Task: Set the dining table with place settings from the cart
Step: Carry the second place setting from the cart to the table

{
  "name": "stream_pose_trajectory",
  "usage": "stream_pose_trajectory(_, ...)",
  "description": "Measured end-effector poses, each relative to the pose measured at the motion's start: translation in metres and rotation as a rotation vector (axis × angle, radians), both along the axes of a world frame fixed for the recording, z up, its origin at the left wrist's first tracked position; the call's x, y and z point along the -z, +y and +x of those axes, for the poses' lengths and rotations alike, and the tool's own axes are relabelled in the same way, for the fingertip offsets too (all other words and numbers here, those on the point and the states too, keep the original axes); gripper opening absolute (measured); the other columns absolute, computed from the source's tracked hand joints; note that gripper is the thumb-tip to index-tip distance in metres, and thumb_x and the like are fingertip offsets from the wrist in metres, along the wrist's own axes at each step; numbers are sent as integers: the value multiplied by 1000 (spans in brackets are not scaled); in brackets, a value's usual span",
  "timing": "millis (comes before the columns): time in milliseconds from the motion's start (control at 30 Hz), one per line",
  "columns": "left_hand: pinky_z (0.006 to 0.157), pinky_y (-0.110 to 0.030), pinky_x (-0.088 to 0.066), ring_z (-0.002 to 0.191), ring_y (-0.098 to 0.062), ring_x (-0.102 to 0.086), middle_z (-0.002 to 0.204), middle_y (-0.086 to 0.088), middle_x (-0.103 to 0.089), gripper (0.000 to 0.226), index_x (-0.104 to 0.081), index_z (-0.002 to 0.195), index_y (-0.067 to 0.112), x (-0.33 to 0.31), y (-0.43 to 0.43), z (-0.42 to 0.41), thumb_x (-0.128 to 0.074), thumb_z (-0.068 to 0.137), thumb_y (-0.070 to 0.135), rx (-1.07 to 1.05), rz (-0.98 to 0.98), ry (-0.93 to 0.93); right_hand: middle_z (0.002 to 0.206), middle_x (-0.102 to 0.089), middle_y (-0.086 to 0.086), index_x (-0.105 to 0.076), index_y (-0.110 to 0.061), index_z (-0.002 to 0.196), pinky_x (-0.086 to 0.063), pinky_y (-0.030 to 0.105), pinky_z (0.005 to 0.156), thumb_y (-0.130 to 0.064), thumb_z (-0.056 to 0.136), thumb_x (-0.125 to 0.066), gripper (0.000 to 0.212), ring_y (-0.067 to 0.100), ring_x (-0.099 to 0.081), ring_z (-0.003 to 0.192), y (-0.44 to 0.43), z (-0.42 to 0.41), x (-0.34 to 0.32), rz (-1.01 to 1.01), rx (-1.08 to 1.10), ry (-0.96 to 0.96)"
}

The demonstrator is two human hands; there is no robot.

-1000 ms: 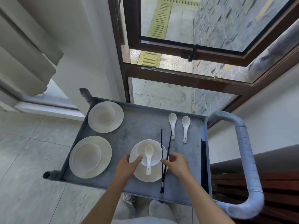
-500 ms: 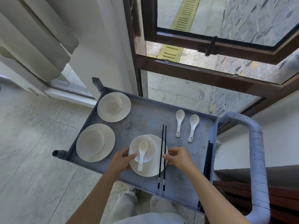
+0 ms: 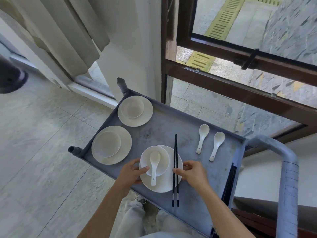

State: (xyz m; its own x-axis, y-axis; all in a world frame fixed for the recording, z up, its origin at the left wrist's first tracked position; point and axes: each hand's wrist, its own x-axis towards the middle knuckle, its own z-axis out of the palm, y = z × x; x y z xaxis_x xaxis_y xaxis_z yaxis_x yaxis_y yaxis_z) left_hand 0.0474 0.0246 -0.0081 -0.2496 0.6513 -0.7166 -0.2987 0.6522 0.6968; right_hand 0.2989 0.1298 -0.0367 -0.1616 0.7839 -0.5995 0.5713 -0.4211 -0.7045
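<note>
Cart tray (image 3: 171, 127), left side: two plate-and-bowl sets (image 3: 126, 146), one behind other. Left hand (image 3: 132, 174) grips plate (image 3: 163, 184) at left rim, thumb on bowl (image 3: 164, 160) edge. Bowl sits on plate, spoon (image 3: 154, 167) inside. Plate at cart's near edge. Chopsticks (image 3: 175, 152) lie across plate's right part. Right hand (image 3: 193, 174) curls round plate's right rim, fingertip on chopsticks. Two loose spoons (image 3: 203, 137) further right; spare chopsticks (image 3: 229, 182) along right wall.
</note>
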Motion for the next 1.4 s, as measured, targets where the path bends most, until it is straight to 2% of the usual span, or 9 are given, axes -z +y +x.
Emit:
stream_pose_trajectory(133, 71, -33, -64, 94, -24, -79, 109, -3, -81, 54, -65, 131, 25, -25, -20, -6, -87, 81, 20, -68, 56, -25, 77, -81, -9, -80, -22, 93, -68, 35, 71, -36, 65, -100, 37, 7, -78, 71, 9, -15, -28, -7, -63, 90)
stream_pose_trajectory(300, 74, -37, -66, 98, -16, -78, 113, 2, -80, 64, -67, 128, 32, -62, -51, -27, -95, 71, 24, -188, 142, 84, 80, -81, -6, -80, -27, 91, -62, 20, 62, -30, 68, -98, 30, 8, -78, 73, 15, -64, -80, 59, -188, 157)
stream_pose_trajectory(433, 72, -35, -66, 93, -16, -79, 110, 1, -79, 60, -67, 125, 33, -92, -82, -60, -94, 71, 24, -339, 174, 195, 82, -81, -4, -79, -29, 94, -64, 23, 65, -28, 70, -97, 30, 10, -78, 76, 9, -128, -112, 73, -320, 188)
stream_pose_trajectory(567, 80, -44, -66, 99, -22, -78, 115, -3, -78, 59, -65, 130, 30, -118, -126, -109, -79, 75, 48, -515, 201, 224, 85, -82, -13, -81, -34, 85, -60, 16, 60, -26, 71, -97, 23, 2, -78, 79, -12, -208, -137, 58, -449, 263)
stream_pose_trajectory(700, 66, -32, -63, 89, -23, -79, 109, -4, -79, 28, -71, 121, 28, -132, -183, -171, -58, 100, 41, -711, 207, 181, 85, -84, -3, -82, -27, 92, -59, 17, 60, -24, 70, -97, 26, 10, -81, 76, -46, -300, -151, 14, -588, 292)
stream_pose_trajectory(867, 72, -35, -64, 97, -25, -78, 110, -4, -79, 42, -67, 128, 28, -146, -265, -255, -67, 90, 46, -815, 245, 189, 88, -85, -1, -78, -22, 102, -63, 27, 68, -27, 69, -98, 39, 14, -82, 82, -107, -421, -158, 4, -758, 306)
stream_pose_trajectory(1067, 79, -39, -64, 107, -26, -75, 120, -5, -76, 51, -68, 128, 34, -155, -362, -343, -81, 80, 45, -914, 273, 177, 83, -84, -1, -74, -17, 102, -55, 12, 55, -21, 73, -95, 36, 9, -81, 74, -186, -556, -167, -48, -932, 329)
stream_pose_trajectory(1267, 71, -38, -63, 90, -26, -78, 109, -2, -79, 51, -73, 119, 30, -154, -424, -425, -71, 77, 59, -1146, 230, 160, 89, -85, 1, -75, -17, 106, -58, 16, 61, -20, 74, -95, 39, 15, -82, 78, -250, -673, -165, -83, -1075, 357)
stream_pose_trajectory(1400, 67, -40, -64, 82, -25, -78, 99, -4, -80, 49, -74, 112, 30, -144, -453, -484, -74, 72, 59, -1281, 182, 150, 96, -85, 2, -79, -28, 108, -63, 24, 73, -23, 74, -95, 38, 21, -83, 87, -280, -755, -157, -139, -1182, 384)
